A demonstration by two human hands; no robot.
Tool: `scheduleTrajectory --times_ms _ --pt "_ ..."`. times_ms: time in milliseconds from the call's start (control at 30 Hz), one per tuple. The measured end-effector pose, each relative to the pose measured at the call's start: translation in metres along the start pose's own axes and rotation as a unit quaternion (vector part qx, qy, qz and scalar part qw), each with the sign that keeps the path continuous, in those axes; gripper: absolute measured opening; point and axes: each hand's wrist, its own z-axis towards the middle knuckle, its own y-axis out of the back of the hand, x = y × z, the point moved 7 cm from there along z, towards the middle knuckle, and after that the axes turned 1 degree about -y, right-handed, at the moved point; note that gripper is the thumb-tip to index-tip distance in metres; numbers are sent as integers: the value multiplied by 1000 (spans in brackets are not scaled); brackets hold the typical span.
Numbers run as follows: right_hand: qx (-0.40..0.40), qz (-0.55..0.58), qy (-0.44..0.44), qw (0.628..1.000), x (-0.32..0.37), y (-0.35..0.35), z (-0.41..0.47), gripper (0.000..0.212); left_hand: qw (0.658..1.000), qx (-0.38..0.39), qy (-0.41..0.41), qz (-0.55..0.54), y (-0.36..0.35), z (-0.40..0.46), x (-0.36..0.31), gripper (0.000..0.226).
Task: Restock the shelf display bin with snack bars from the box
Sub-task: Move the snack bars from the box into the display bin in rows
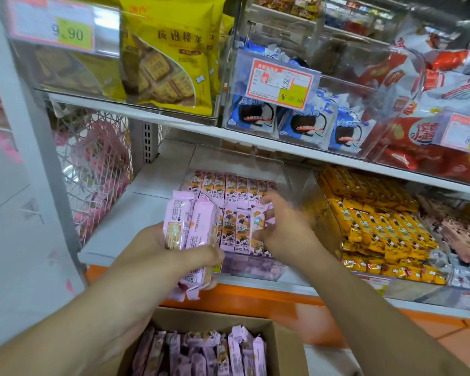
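Several pink snack bars (190, 232) gripped as a bundle in left hand (158, 251), fingers and thumb curled round lower half of pack, long axes running roughly upright and tilted slightly away, printed backs toward camera. Bundle held just in front of and overlapping near-left corner of clear display bin (244, 267) on lower shelf (114, 234). Bin already carrying two rows of same bars (228, 191), laid flat side by side, long axes pointing front to back. Right hand (280, 229) reaching into near row at bin's right side, fingers bent over one bar (257, 221); motion blur, so cannot tell whether pinching it or only pressing it into line. Cardboard box (282, 346) below, against body, open, with more bars (201, 351) standing on end inside. Key relation: held bundle sits left of and slightly nearer than the bin rows, with axes close to vertical, while the rows lie flat front to back; judged next move is tipping the tops forward and down into remaining space. Left hand clearly nearer that left corner; right hand nearer the right end. Likely role split: right takes bars singly from the left and seats them. Risk judged: bars sliding out of loose bundle during transfer. Neighbouring bin of yellow bars (375, 221) to right, not involved.
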Motion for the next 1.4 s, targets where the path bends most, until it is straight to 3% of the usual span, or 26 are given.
scheduleTrajectory --times_ms 33,100,267,467,633,700,767,833,900,1000,1067,1200,1400 --pt "-5 3 -5 1000 -2 -2 0 52 1000 3 -1 -16 -21 -22 -43 54" --pt "-10 -7 -4 1000 -4 -5 -3 42 999 -45 -26 -3 -23 -26 -79 34" --pt "-26 -43 15 999 -5 -7 -4 50 998 -62 -13 -16 -22 -23 -76 24" --pt "11 -55 -26 998 -6 -12 -12 57 998 -55 -4 -22 -25 -31 -81 32" --pt "20 -160 35 986 10 -1 -33 59 999 -37 -8 -32 -27 -31 -79 37" --pt "-16 -106 70 992 20 11 -44 42 999 -35 -16 -10 -29 -31 -80 35" --pt "-24 70 59 996 28 22 -56 23 999 -29 -29 12 -32 -30 -80 28" --pt "57 259 16 964 40 22 -69 32 998 -12 -49 29 -40 -30 -83 20" --pt "119 290 26 949 54 19 -83 37 996 14 -66 51 -50 -32 -84 19" --pt "100 298 50 948 54 27 -87 18 994 36 -83 69 -62 -32 -85 21" --pt "88 360 19 929 38 35 -81 11 996 7 -68 62 -62 -29 -81 26" --pt "98 508 -86 852 11 40 -73 27 995 -29 -54 74 -59 -24 -77 24" --pt "29 516 -155 842 -34 55 -66 24 996 -15 -46 77 -77 -18 -83 11"
